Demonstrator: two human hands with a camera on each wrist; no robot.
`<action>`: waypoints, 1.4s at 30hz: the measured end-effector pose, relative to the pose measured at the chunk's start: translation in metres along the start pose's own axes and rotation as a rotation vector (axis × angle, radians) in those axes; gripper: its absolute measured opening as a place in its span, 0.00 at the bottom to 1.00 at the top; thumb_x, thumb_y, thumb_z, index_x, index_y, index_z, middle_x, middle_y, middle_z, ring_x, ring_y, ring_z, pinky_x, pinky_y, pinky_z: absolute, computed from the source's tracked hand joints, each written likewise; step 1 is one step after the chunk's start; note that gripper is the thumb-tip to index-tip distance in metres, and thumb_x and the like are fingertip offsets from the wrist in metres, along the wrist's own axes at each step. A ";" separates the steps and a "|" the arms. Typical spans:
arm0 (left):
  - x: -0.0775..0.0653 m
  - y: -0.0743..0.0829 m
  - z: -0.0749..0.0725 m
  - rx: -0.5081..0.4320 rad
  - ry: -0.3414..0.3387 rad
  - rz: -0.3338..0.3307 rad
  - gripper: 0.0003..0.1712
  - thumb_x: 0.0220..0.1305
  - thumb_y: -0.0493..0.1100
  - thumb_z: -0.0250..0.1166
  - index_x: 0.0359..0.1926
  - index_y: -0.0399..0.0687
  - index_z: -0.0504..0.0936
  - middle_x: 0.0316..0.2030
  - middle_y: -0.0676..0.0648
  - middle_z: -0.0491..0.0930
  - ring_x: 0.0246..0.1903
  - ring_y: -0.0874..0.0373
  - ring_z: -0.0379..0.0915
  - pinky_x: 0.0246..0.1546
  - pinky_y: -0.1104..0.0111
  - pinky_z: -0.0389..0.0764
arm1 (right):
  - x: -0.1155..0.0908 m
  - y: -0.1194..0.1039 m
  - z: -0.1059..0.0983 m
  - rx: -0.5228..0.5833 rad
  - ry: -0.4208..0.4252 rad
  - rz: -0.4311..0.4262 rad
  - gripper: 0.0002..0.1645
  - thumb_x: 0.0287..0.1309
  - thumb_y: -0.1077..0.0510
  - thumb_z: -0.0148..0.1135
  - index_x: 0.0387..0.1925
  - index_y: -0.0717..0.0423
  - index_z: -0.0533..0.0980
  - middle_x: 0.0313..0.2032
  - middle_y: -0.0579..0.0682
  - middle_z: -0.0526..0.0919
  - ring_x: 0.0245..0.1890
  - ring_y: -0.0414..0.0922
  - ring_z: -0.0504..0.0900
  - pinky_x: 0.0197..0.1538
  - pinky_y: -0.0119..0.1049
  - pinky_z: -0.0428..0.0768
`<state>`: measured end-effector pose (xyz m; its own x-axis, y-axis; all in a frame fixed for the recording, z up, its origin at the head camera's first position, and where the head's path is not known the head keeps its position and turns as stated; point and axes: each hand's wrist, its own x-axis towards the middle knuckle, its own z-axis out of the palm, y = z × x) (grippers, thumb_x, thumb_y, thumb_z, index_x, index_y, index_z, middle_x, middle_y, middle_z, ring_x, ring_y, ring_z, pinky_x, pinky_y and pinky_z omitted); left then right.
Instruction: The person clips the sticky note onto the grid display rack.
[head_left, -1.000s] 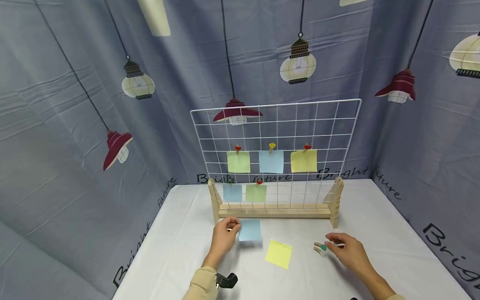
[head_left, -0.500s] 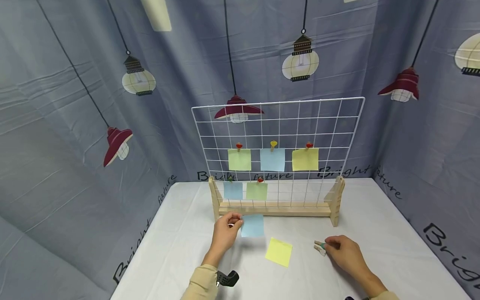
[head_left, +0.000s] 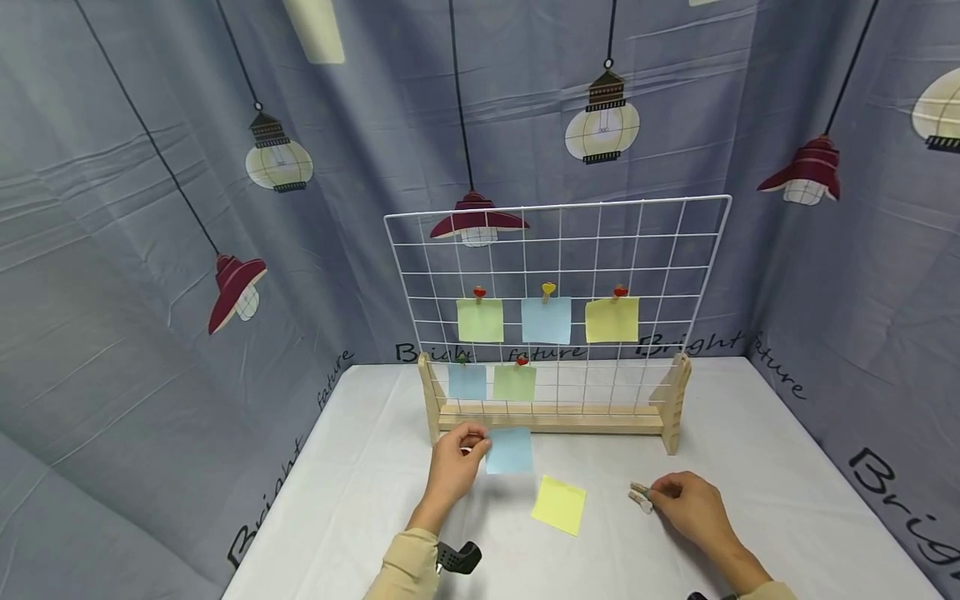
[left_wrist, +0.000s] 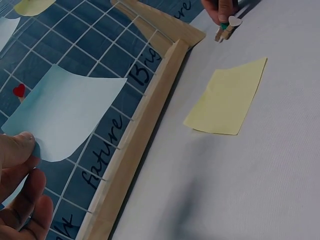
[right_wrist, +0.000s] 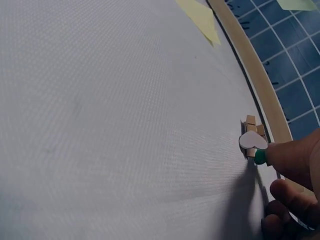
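My left hand (head_left: 450,468) pinches a light blue sticky note (head_left: 510,451) by its left edge, raised above the table in front of the grid stand. In the left wrist view the note bends slightly, thumb on its near corner. On the table at right, my right hand (head_left: 693,506) pinches the green-topped small wooden clothespin (right_wrist: 260,156) between thumb and finger. Right against it lies another clothespin with a white heart (right_wrist: 251,140). A yellow sticky note (head_left: 558,505) lies on the table between the hands.
A white wire grid (head_left: 557,225) stands on a wooden base (head_left: 555,421) at the back. Green, blue and yellow notes hang from it by heart clothespins, three above and two below. A patterned curtain (head_left: 360,250) surrounds the white table (head_left: 360,475).
My right fingers have come down onto the green clothespin and now pinch it. My left hand has moved slightly right and up with the blue sticky note.
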<state>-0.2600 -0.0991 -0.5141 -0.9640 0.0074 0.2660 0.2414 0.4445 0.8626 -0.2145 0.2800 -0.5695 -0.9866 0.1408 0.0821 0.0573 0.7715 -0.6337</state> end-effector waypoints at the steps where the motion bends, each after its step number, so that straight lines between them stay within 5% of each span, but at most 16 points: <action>1: 0.000 0.000 0.000 0.000 -0.002 -0.002 0.03 0.66 0.40 0.71 0.39 0.54 0.86 0.31 0.54 0.87 0.34 0.65 0.81 0.39 0.72 0.77 | 0.000 -0.001 -0.001 0.006 -0.001 0.008 0.07 0.58 0.56 0.71 0.33 0.57 0.86 0.35 0.53 0.86 0.38 0.50 0.82 0.40 0.43 0.76; 17: -0.001 -0.001 0.004 -0.007 -0.012 0.029 0.03 0.66 0.39 0.71 0.39 0.53 0.86 0.31 0.54 0.88 0.33 0.66 0.81 0.38 0.72 0.77 | 0.005 -0.016 -0.015 0.164 -0.001 0.075 0.10 0.67 0.56 0.63 0.40 0.60 0.82 0.32 0.48 0.89 0.31 0.39 0.82 0.32 0.31 0.74; 31: 0.007 0.006 0.011 -0.023 -0.036 0.059 0.04 0.67 0.41 0.71 0.42 0.52 0.87 0.34 0.54 0.88 0.36 0.64 0.82 0.39 0.71 0.78 | 0.010 -0.045 -0.027 0.168 0.155 -0.113 0.07 0.69 0.63 0.63 0.47 0.57 0.81 0.41 0.55 0.87 0.38 0.44 0.85 0.34 0.28 0.80; 42: 0.018 0.013 0.026 -0.018 -0.063 0.062 0.04 0.67 0.41 0.70 0.42 0.52 0.87 0.35 0.53 0.89 0.37 0.65 0.83 0.40 0.70 0.78 | 0.017 -0.068 -0.036 0.127 0.132 -0.166 0.17 0.68 0.64 0.64 0.57 0.62 0.81 0.43 0.58 0.87 0.44 0.52 0.84 0.37 0.31 0.80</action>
<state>-0.2774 -0.0696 -0.5095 -0.9521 0.0913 0.2918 0.3022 0.4251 0.8532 -0.2294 0.2526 -0.4976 -0.9519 0.1053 0.2878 -0.1315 0.7081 -0.6938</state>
